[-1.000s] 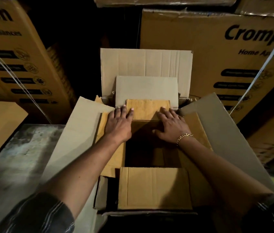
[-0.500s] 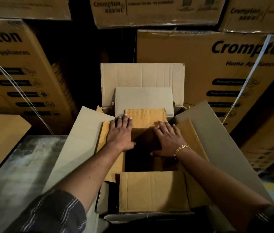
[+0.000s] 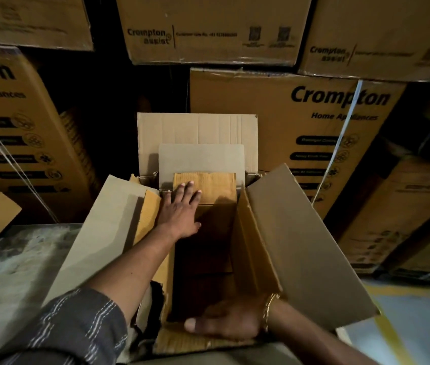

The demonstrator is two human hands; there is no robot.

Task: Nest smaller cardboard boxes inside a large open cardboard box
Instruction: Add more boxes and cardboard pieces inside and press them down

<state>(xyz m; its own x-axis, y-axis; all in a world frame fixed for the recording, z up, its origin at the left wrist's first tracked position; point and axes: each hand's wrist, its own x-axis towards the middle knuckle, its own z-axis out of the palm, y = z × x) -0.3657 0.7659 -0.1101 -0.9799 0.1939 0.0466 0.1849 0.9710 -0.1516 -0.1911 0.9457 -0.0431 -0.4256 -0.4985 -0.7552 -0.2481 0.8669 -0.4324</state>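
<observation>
- The large open grey-brown cardboard box (image 3: 295,233) stands in the middle of the view, its four flaps spread: the far flap upright, the left and right flaps leaning outward.
- A smaller open yellow-brown corrugated cardboard box (image 3: 250,248) sits nested inside the large one, its walls just inside the large box's walls; its interior is dark and I cannot tell what lies at the bottom.
- A pale grey cardboard flap (image 3: 200,159) stands upright between the small box's far flap and the large box's far flap; whether it belongs to a further nested box cannot be told.
- The left hand (image 3: 179,212) lies flat, fingers spread, palm down on the far left corner of the small box; its fingertips touch the far flap. It presses and clasps nothing.
- The right hand (image 3: 227,322), with a gold bracelet (image 3: 269,312) at the wrist, rests on the small box's near flap, thumb over the edge; the fingers are in shadow, so I cannot tell whether they close on the flap.
- A dark striped sleeve (image 3: 76,330) covers the left upper forearm.
- Printed brown cartons marked "Crompton" (image 3: 314,122) are stacked behind, some bound with white strapping (image 3: 345,127).
- A grey concrete floor (image 3: 11,280) shows at the left.
</observation>
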